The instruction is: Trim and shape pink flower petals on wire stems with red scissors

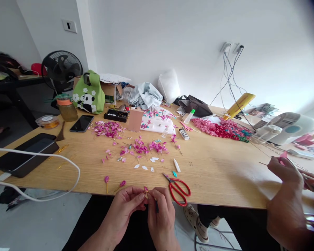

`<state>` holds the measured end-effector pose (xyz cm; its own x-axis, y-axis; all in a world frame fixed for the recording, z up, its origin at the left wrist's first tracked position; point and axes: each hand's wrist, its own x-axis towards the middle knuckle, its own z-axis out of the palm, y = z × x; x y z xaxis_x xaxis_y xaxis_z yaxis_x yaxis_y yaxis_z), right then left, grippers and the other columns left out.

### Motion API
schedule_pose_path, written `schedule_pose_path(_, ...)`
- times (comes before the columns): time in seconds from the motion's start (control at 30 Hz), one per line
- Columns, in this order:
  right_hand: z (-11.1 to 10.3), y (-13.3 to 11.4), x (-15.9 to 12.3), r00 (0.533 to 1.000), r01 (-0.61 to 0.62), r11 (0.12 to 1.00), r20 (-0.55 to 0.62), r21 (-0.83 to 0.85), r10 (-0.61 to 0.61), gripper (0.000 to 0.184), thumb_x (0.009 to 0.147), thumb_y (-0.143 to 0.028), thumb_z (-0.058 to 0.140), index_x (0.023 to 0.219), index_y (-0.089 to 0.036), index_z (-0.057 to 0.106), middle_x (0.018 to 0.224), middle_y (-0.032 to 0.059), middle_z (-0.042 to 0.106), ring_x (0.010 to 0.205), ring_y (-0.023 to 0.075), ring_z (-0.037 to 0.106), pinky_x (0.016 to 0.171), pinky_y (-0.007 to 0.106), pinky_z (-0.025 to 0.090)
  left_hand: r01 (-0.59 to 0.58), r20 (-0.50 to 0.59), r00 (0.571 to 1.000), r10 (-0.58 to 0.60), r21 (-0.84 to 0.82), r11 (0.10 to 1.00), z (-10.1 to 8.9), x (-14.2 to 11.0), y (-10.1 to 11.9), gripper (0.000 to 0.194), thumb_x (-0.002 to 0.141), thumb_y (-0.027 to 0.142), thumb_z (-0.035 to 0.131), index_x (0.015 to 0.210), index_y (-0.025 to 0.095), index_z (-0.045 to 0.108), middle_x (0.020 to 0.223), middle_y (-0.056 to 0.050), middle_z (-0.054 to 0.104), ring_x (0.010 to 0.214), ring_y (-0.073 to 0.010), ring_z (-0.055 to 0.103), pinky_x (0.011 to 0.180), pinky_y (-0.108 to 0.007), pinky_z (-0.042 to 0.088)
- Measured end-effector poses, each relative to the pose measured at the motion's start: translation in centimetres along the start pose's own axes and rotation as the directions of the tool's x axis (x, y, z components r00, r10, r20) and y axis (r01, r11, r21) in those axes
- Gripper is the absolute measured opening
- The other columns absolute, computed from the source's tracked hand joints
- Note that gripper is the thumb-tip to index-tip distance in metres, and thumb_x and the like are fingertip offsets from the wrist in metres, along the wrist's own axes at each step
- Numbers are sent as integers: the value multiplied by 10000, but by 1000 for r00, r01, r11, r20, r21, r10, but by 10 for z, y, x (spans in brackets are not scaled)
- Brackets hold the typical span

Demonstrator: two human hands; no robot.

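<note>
At the table's front edge my left hand (pixel 127 208) and my right hand (pixel 161 212) meet, both closed in a pinch on one small pink petal flower (pixel 146 190). Its lower part is hidden by my fingers. Two similar pink flowers lie just beyond: one with a yellow stem (pixel 106 179), the other a darker bud (pixel 122 183). To the right of my right hand rest red-handled scissors (pixel 179 191), blades pointing away. Past them are a teal leaf (pixel 174 174) and a white glue tube (pixel 177 165). Several white leaf shapes (pixel 144 167) lie farther back.
Piles of magenta petals (pixel 108 129) spread across the wooden table (pixel 211 181). At left are a tablet (pixel 23 153), a phone (pixel 82 123) and a looping white cable (pixel 78 170). Another person's hand (pixel 288 174) works at the right, near a white machine (pixel 293 127).
</note>
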<state>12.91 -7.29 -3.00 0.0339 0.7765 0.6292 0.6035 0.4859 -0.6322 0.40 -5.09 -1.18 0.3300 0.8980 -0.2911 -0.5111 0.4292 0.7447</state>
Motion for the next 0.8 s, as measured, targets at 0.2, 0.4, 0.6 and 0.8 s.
schedule_pose_path(0.2, -1, -2, -2, 984, 169, 984, -54, -55, -172, 264, 895, -12, 486, 1086, -176, 565, 867, 57, 560, 746, 151, 549, 645, 279, 480, -86, -31, 996, 86, 25, 996, 0, 2, -3, 145, 655, 269, 801, 714, 158, 729, 697, -27, 668, 703, -139, 569, 708, -257, 456)
schedule_pose_path(0.4, -7, -16, 3, 966, 239, 970, -92, -41, -242, 337, 867, -10, 524, 1129, -216, 571, 824, 50, 590, 722, 163, 547, 627, 297, 501, -129, 14, 991, 130, -67, 989, -3, 3, -4, 157, 576, 239, 851, 646, 181, 723, 659, 5, 644, 663, -110, 534, 674, -225, 434)
schedule_pose_path(0.6, -10, -29, 3, 967, 224, 975, -129, 3, -222, 362, 836, -2, 574, 1131, -212, 582, 857, 62, 602, 750, 171, 548, 661, 297, 509, -180, 127, 975, 185, -51, 982, -6, 3, -2, 128, 627, 252, 827, 636, 195, 713, 649, 7, 608, 646, -112, 517, 652, -236, 410)
schedule_pose_path(0.8, -20, -25, 6, 977, -167, 913, -60, 373, 203, 86, 912, -184, 519, 940, -207, 597, 805, 31, 569, 723, 154, 549, 616, 250, 461, -296, 237, 932, 275, 55, 954, -6, 5, 3, 77, 698, 231, 776, 655, 210, 717, 630, 2, 589, 645, -131, 521, 642, -260, 400)
